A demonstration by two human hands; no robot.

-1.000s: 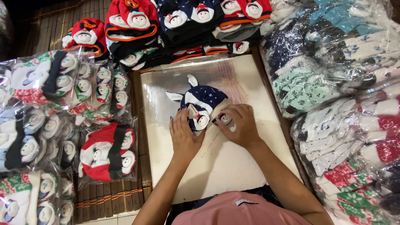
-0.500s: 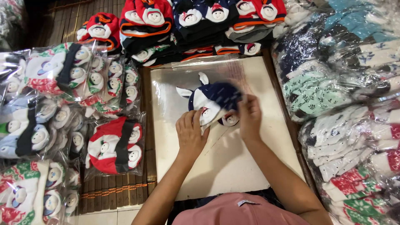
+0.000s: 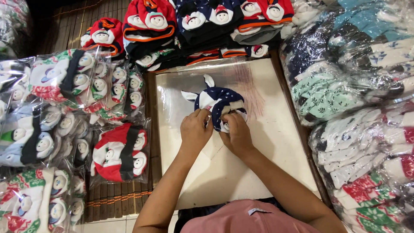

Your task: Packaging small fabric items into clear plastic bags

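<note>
Both hands pinch a soft navy star-print knit hat (image 3: 217, 103) at mid white board (image 3: 276, 142): left hand (image 3: 195, 130) and right hand (image 3: 236, 133) side by side; glossy bagged hats (image 3: 118, 153) lie left of the board

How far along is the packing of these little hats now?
Done: many bagged bundles lie to the left. In hand: the left hand and the right hand both press a navy starred hat on the white board. Left: loose hats are stacked beyond the board, not bagged.
</note>
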